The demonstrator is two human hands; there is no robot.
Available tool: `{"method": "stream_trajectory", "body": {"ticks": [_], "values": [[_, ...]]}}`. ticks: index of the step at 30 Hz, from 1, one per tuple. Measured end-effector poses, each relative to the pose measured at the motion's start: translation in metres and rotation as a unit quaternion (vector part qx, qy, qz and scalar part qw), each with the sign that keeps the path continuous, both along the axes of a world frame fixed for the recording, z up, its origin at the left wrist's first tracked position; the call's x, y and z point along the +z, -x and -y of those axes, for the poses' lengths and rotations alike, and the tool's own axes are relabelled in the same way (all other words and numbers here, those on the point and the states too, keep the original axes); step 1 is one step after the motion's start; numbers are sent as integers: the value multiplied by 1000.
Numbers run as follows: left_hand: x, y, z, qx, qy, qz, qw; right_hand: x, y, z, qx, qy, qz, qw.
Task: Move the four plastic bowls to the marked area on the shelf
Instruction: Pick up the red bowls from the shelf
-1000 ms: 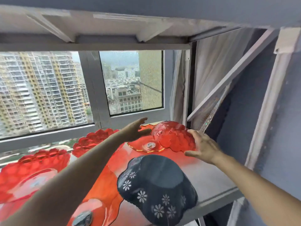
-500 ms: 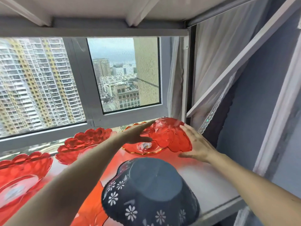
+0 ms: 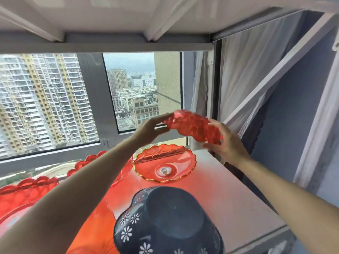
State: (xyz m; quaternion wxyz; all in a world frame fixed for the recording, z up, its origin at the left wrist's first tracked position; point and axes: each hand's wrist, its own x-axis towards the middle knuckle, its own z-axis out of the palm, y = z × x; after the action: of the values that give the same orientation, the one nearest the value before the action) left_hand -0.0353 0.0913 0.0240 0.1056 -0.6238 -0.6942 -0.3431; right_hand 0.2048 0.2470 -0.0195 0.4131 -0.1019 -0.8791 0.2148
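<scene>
A clear red bowl (image 3: pixel 194 128) with a bumpy, faceted wall is held up in the air between both hands, tilted so its underside faces the camera, in front of the lower right corner of the window (image 3: pixel 132 92). The left hand (image 3: pixel 150 129) grips its left edge, fingers curled over the rim; the right hand (image 3: pixel 226 143) cups its right and lower side, fingers spread against the wall. The bowl touches nothing but the hands and hangs well clear of the shelf (image 3: pixel 229 189) below.

Directly under it, a shallow red dish (image 3: pixel 165 163) with a wavy gold-edged rim sits flat on the shelf near the back, a small round label at its centre. To the left, partly hidden behind the left forearm, a red scalloped bowl (image 3: pixel 86 163) stands on the shelf, and another red scalloped bowl (image 3: pixel 22 191) shows at the far left edge of the frame. At the front, nearest the camera, a dark bowl (image 3: pixel 168 222) printed with white flowers lies upside down, its flat base up.

The shelf board is pale and glows red where light passes through the red plastic. A second board (image 3: pixel 128 15) runs overhead on white bars. A white curtain (image 3: pixel 244 76) hangs to the right of the window, with a grey-blue wall (image 3: pixel 286 125) beyond it. High-rise blocks show through the glass.
</scene>
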Motion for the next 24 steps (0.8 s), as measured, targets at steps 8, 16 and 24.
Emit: {"method": "stream_trajectory", "body": {"ticks": [8, 16, 24], "values": [[46, 11, 19, 80, -101, 39, 991, 63, 56, 10, -120, 170, -209, 955], [-19, 24, 40, 70, 135, 6, 988, 8, 109, -1, -205, 405, -22, 891], [-49, 32, 54, 115, 329, -108, 931, -22, 115, -2, -216, 433, 115, 868]]}}
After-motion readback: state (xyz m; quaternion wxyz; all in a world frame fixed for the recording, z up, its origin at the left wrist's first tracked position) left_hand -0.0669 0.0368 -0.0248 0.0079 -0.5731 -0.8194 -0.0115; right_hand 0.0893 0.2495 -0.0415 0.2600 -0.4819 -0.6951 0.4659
